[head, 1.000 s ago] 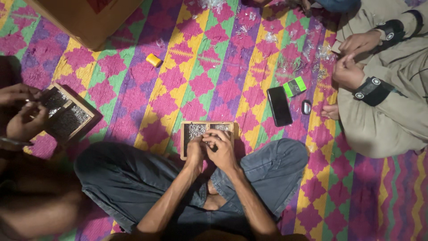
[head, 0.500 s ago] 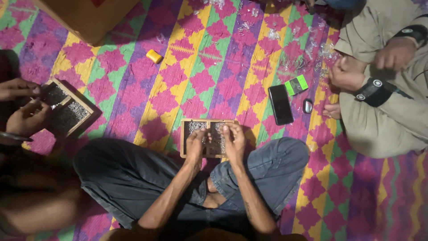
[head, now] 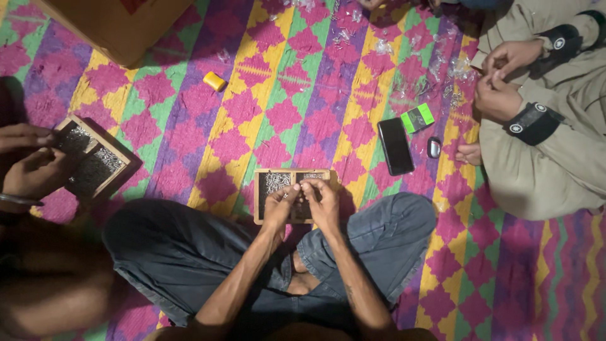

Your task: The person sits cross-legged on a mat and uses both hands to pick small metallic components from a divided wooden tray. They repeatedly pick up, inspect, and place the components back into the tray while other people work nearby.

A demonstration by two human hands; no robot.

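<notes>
Two hands meet at lower centre of the frame, over a small wooden tray. The left hand (head: 279, 203) and the right hand (head: 322, 201) are brought together, fingertips nearly touching above the tray's middle divider; the fingers appear pinched on something small, but what they grip is too small to tell. The wooden tray (head: 260, 201) rests on the mat just beyond the person's crossed legs, in dark jeans (head: 189, 252). It has two compartments, and the left one shows a heap of fine silvery pieces (head: 276, 182).

Judged from this posture, the step in hand is picking or fitting tiny parts over the tray; the next move would call for a fine fingertip grip held low over the compartments so that loose pieces fall back inside.

Right of the tray lie a black phone (head: 396, 146), a small green box (head: 418, 118) and a small dark object (head: 433, 147). A yellow spool (head: 214, 81) sits at upper left, near a cardboard box (head: 113, 25). At left edge, another person's hands (head: 31, 164) work over a second tray (head: 95, 161). At upper right, a third person's hands (head: 502, 79) are held together. All rest on a patterned mat (head: 303, 82).
</notes>
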